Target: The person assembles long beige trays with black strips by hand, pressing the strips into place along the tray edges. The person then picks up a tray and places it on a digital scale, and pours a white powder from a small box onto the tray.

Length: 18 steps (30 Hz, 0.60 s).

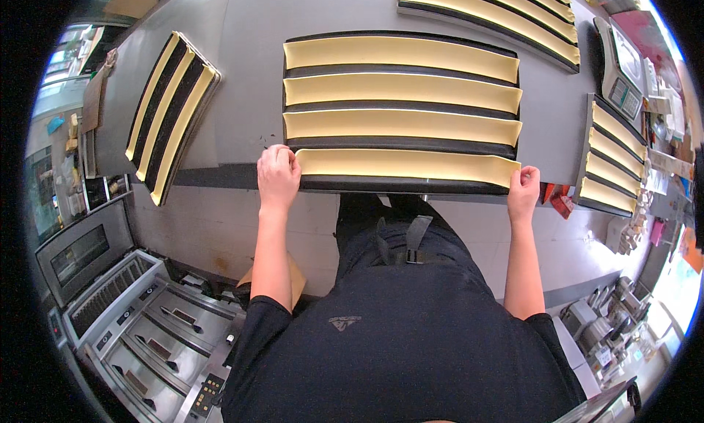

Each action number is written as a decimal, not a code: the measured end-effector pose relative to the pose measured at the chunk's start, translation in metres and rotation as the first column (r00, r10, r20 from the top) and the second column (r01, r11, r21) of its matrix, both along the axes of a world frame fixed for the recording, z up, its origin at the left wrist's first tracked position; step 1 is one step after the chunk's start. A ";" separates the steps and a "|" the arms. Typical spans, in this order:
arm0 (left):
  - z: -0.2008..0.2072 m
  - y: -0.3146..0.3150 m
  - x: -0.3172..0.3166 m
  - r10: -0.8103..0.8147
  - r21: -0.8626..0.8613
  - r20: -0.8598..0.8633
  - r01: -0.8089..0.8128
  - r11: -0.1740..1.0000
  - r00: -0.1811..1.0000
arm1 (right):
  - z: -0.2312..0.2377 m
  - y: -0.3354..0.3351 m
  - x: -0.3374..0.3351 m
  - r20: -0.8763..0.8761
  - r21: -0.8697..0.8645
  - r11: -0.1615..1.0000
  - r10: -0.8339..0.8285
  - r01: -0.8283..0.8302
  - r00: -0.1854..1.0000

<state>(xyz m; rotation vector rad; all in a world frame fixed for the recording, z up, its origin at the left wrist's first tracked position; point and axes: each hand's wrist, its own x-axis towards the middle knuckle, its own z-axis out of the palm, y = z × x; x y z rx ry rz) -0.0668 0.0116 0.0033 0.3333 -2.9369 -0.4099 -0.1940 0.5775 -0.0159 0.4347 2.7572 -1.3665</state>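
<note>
So it's a grey steel tabletop [242, 49] with four dark trays on it: one dead centre [400, 185], one angled at upper left [158, 111], one top right [484, 16], one far right [590, 159]. A scale [620, 71] sits upper right.

A long grey metal table [242, 49] runs across the far part of the room. Near on the left stands a big silver machine [139, 335] with slots and buttons, and beside it a metal oven [77, 254] with a dark glass door. On the right side sit a grey scale [623, 71] and heaps of small boxes [664, 100], and bright light comes in at the far left.
</note>
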 end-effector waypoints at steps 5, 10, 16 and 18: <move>-0.003 0.014 0.013 0.271 0.396 0.160 -0.313 0.863 0.949 | -0.008 -0.007 -0.007 0.259 -0.425 0.868 -0.154 0.256 0.954; 0.001 0.025 0.003 0.299 0.453 0.275 -0.397 0.798 0.914 | 0.003 -0.017 -0.012 0.271 -0.313 0.950 0.098 -0.009 0.958; -0.014 0.022 0.006 0.291 0.537 0.185 -0.345 0.770 0.939 | -0.002 -0.014 -0.018 0.322 -0.260 0.965 0.133 -0.048 0.938; -0.014 0.018 0.009 0.315 0.776 0.225 -0.365 0.514 0.922 | 0.000 -0.009 -0.019 0.329 -0.268 0.962 0.146 -0.056 0.933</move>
